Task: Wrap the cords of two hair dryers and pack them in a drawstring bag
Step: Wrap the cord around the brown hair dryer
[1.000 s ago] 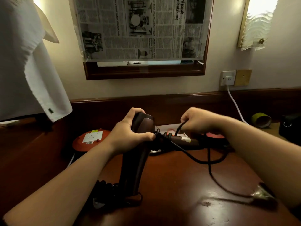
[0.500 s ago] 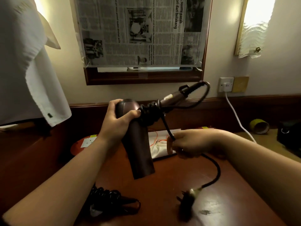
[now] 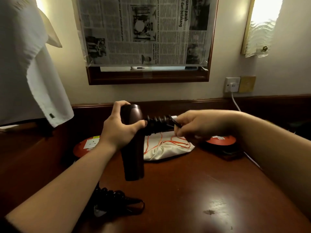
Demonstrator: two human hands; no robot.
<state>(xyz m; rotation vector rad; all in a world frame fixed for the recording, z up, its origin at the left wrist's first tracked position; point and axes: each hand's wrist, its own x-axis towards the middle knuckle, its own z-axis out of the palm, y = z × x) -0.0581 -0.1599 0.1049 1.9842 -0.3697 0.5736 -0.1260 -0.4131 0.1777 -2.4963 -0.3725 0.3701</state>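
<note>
My left hand (image 3: 120,127) grips the body of a dark brown hair dryer (image 3: 133,148), held above the desk with its barrel pointing down. Its black cord (image 3: 155,124) is wound in several turns around the handle, which sticks out to the right. My right hand (image 3: 196,126) pinches the cord's end by the handle tip. Behind the dryer lies a cream drawstring bag (image 3: 165,149) with orange strings. A second hair dryer (image 3: 116,203), black cord coiled on it, lies on the desk near my left forearm.
The dark wooden desk (image 3: 193,190) runs to a wall rail. Two red round bases (image 3: 84,146) (image 3: 222,140) sit either side of the bag. A white cable (image 3: 235,103) hangs from the wall socket. White cloth (image 3: 25,64) hangs at the left.
The loose cord and plug that trailed on the desk are now up around the handle. My right hand rose from the desk to the handle tip, and the handle dropped to level.
</note>
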